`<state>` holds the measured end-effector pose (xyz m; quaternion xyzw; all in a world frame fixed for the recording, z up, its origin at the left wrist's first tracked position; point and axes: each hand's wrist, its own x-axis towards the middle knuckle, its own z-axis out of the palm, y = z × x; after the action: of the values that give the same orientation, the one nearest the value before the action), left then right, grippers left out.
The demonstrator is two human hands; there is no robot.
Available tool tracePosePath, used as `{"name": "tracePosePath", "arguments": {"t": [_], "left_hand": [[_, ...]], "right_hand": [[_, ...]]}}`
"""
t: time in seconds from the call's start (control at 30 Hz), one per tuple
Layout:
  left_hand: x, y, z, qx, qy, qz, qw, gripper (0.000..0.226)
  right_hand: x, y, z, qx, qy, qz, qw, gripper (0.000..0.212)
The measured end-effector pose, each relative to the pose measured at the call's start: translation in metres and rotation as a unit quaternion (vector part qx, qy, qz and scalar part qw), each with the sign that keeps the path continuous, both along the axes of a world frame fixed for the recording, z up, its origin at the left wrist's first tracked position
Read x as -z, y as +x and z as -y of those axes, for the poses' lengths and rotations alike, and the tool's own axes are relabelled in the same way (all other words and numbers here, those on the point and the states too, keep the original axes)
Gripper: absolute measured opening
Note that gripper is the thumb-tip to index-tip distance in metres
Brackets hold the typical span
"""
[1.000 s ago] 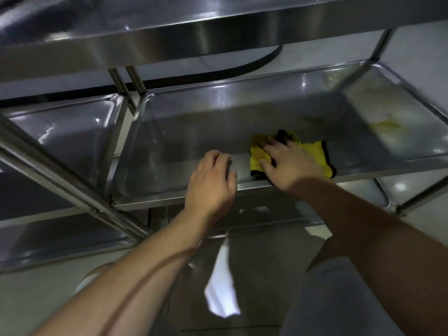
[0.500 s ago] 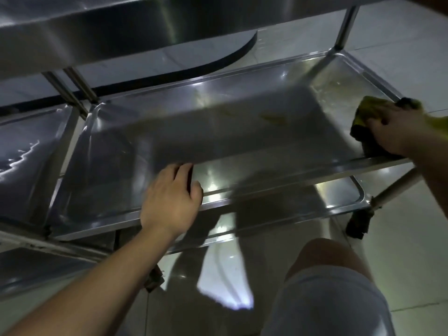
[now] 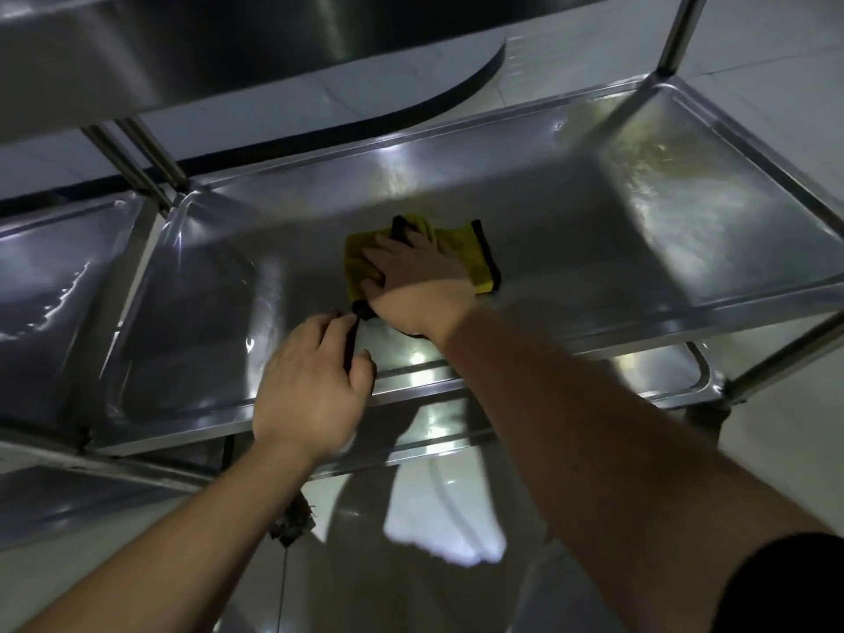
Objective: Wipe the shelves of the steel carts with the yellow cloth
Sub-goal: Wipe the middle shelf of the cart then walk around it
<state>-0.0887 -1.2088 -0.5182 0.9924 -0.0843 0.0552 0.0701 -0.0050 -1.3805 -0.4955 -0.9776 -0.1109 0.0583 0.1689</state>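
Note:
The yellow cloth [image 3: 475,255] with a black edge lies on the middle shelf [image 3: 593,230] of the steel cart, near its front centre. My right hand [image 3: 415,285] lies flat on the cloth with fingers spread, pressing it onto the steel. My left hand [image 3: 310,386] grips the front rim of the same shelf, fingers curled over the edge and thumb on the lip, just left of the right hand. Most of the cloth is hidden under my right hand.
A second steel cart's shelf [image 3: 59,285] adjoins on the left, separated by upright posts [image 3: 150,166]. The top shelf [image 3: 228,52] overhangs above. A lower shelf [image 3: 676,376] shows beneath. Another post [image 3: 680,34] stands at the back right. Tiled floor surrounds the carts.
My right hand has slid the cloth from the shelf's right end back left to the centre. The left hand has stayed on the front rim.

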Motion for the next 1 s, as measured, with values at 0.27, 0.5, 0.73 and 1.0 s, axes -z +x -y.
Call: {"name": "tracePosePath", "arguments": {"t": [0.27,0.5,0.73,1.0], "left_hand": [[-0.001,-0.003,0.000,0.007,-0.014,0.004,1.000,0.060],[0.001,-0.003,0.004,-0.002,-0.012,0.010,1.000,0.057],[0.000,-0.001,0.001,-0.004,-0.005,0.001,1.000,0.054],[0.001,0.000,-0.001,0.007,-0.019,0.001,1.000,0.056]], "right_hand": [[0.009,0.030,0.181,0.120,-0.018,0.071,0.990,0.059],[0.011,0.008,0.357,0.325,-0.100,0.008,0.940,0.065],[0.005,-0.024,0.226,0.211,-0.056,0.018,0.976,0.070],[0.020,-0.093,0.022,0.044,-0.004,0.131,0.990,0.058]]}}
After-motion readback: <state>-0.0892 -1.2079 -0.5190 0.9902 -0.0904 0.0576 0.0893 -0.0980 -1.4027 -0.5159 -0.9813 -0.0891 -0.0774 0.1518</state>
